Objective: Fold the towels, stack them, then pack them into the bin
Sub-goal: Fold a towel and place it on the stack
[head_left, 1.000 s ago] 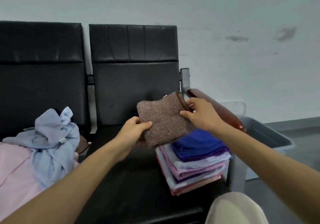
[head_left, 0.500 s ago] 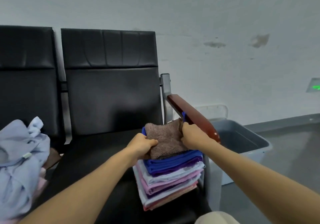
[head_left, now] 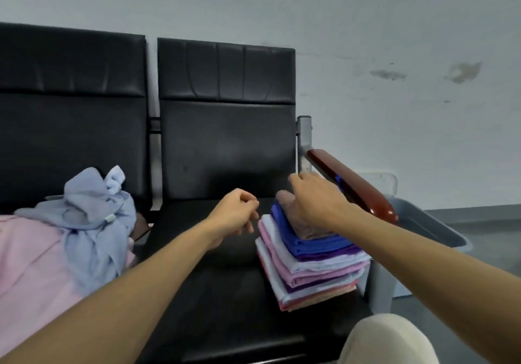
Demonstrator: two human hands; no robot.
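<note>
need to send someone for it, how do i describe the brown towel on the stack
Find the black seat with the red-brown armrest. A stack of folded towels sits on it beside that armrest. The brown towel is the fuzzy top one under the right hand; those below are blue, purple, pink and pale.

The rear wall (head_left: 366,11) is pale grey-white plaster, evenly lit, with two darker blotches (head_left: 462,72) at upper right, possibly damp stains. Two black padded seats stand side by side, the left seat (head_left: 70,115) and the right seat (head_left: 225,132). A grey metal post (head_left: 304,135) at the right seat's outer edge carries a glossy reddish-brown armrest (head_left: 352,186). A grey floor (head_left: 485,231) shows at far right.
</note>
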